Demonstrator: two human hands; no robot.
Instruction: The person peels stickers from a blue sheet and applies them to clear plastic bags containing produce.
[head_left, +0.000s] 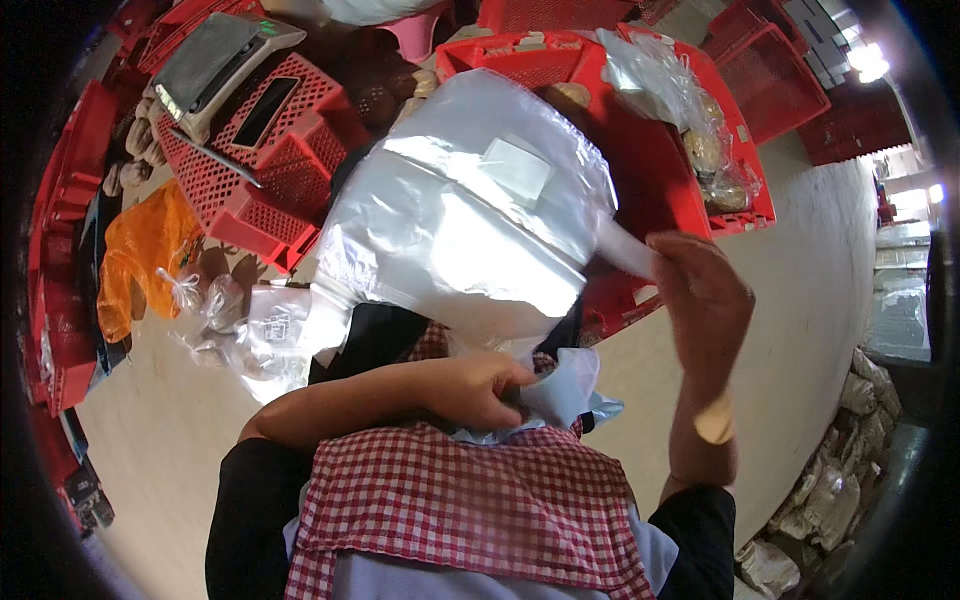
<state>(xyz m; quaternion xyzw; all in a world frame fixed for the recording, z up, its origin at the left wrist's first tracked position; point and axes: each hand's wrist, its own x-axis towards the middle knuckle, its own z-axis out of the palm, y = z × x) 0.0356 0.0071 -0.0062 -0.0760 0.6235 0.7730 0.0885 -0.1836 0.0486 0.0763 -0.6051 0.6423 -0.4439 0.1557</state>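
A stack of flat clear plastic bags lies before me over my lap, shining with glare. A pale label sits on the upper bag. My right hand is raised at the stack's right side, pinching a whitish slip between thumb and fingers; the slip is blurred and its far end meets the bag's edge. Close to my checked apron, my left hand grips a curled pale-blue strip, which looks like label backing paper.
On the left, an upturned red crate bears a weighing scale, a phone and a thin blade-like tool. Tied bags of produce and an orange mesh sack lie nearby. A red crate at right holds bagged produce.
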